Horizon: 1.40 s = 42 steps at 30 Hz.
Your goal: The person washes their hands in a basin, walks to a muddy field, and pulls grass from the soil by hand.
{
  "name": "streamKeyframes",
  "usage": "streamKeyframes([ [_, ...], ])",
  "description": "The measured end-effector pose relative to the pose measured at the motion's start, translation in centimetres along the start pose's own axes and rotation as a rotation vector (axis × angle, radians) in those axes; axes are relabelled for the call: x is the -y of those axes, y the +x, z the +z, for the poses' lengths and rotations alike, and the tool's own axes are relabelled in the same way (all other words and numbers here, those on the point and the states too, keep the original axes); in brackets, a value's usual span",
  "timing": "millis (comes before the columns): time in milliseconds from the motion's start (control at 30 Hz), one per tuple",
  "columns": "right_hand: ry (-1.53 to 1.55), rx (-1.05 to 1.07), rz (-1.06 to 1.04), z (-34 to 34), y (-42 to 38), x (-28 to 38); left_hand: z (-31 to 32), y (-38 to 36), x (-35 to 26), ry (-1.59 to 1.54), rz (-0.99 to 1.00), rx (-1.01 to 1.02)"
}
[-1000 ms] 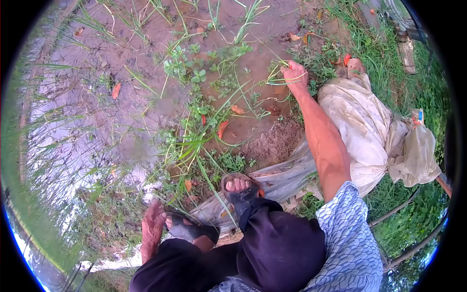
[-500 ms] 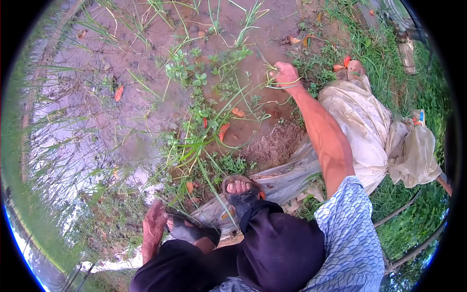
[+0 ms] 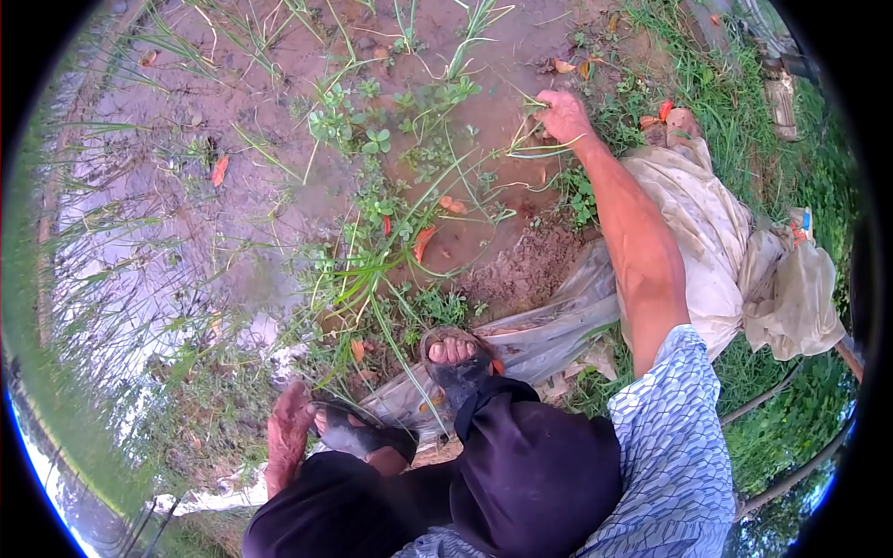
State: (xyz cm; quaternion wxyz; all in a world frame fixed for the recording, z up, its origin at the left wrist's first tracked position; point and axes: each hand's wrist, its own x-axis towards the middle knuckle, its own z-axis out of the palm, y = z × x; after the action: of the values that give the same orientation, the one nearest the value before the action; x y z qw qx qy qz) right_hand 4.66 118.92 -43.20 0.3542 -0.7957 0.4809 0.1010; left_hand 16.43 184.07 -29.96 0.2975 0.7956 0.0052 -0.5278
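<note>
My right hand (image 3: 565, 118) is stretched out over the muddy water, its fingers closed on some thin grass stems (image 3: 532, 152). The yellow-green stems hang from it and bend to the left. Low-growing leafy weeds (image 3: 376, 139) stand left of that hand in the wet soil. Beside my sandalled foot (image 3: 358, 430) is my left hand (image 3: 290, 423), muddy and close to my knee; how its fingers are set does not show clearly. A tuft of long-bladed grass (image 3: 367, 272) grows in front of my feet.
Clear plastic sheeting (image 3: 549, 316) runs along the bank by my feet. Pale cloth-like sheeting (image 3: 693, 209) lies bunched to the right, near a stick (image 3: 767, 400) and green grass (image 3: 735, 102). Shallow water and mud (image 3: 251, 205) spread to the left, with scattered orange leaves.
My right hand has moved slightly up and to the right, with the grass stems still in it. My left hand has barely moved.
</note>
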Motion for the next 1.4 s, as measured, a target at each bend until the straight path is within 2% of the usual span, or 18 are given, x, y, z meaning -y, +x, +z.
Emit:
streamKeyframes([
  [100,-0.347,-0.377,-0.213,-1.1,0.9,-0.8,-0.1,0.2,0.2,0.035,0.01,-0.002],
  [133,-0.585,-0.272,-0.202,-2.0,1.2,-1.0,-0.1,0.1,-0.2,0.027,-0.007,0.004],
  [233,-0.761,-0.143,0.018,-2.0,-1.2,-0.8,-0.2,0.7,0.7,-0.021,0.01,-0.001],
  [267,-0.809,-0.155,0.028,-1.3,-1.9,-1.4,-0.1,1.0,1.0,0.007,0.027,-0.011],
  [400,-0.733,-0.193,0.108,0.4,-2.1,-3.1,0.4,0.6,-0.1,0.039,0.051,0.025],
  [500,-0.442,-0.004,0.182,-0.7,-1.7,-3.3,0.2,0.8,1.5,-0.011,0.106,0.014],
  [533,-0.163,-0.014,0.299,-1.5,-2.1,-3.6,0.1,0.9,2.3,-0.04,0.121,0.001],
  [633,-0.195,-0.082,0.167,-1.9,-2.4,-5.4,0.2,0.3,1.1,-0.03,0.07,-0.002],
  [667,0.057,-0.188,0.106,-1.1,-2.8,-5.5,0.2,0.2,1.0,-0.003,0.054,0.012],
  [833,-0.661,0.099,0.113,-0.8,-4.3,-4.2,0.3,0.1,1.0,-0.046,0.036,-0.003],
  [900,-0.791,0.189,0.136,0.3,-6.4,-3.0,0.6,0.7,0.9,-0.085,0.046,-0.014],
  [1000,-0.734,0.022,0.179,1.8,-8.1,-2.7,0.6,1.0,1.2,-0.067,0.043,-0.003],
  [1100,-0.634,0.045,0.268,1.6,-6.7,-4.6,0.3,1.0,1.7,-0.025,0.059,-0.003],
  [1133,-0.732,0.016,0.196,2.4,-6.5,-6.2,0.3,1.1,1.8,-0.021,0.065,-0.004],
  [1233,-0.307,0.138,0.357,1.3,-7.9,-3.5,0.7,1.3,2.0,-0.011,0.088,-0.007],
  [1267,-0.068,-0.017,0.351,1.8,-8.2,-4.3,0.7,1.2,1.7,0.007,0.091,0.0],
  [1367,0.412,-0.06,0.39,1.3,-6.5,-5.7,0.6,0.6,1.1,-0.019,0.066,0.028],
  [1400,0.7,-0.188,0.433,1.4,-5.9,-5.5,0.6,0.4,1.4,-0.053,0.061,0.02],
])
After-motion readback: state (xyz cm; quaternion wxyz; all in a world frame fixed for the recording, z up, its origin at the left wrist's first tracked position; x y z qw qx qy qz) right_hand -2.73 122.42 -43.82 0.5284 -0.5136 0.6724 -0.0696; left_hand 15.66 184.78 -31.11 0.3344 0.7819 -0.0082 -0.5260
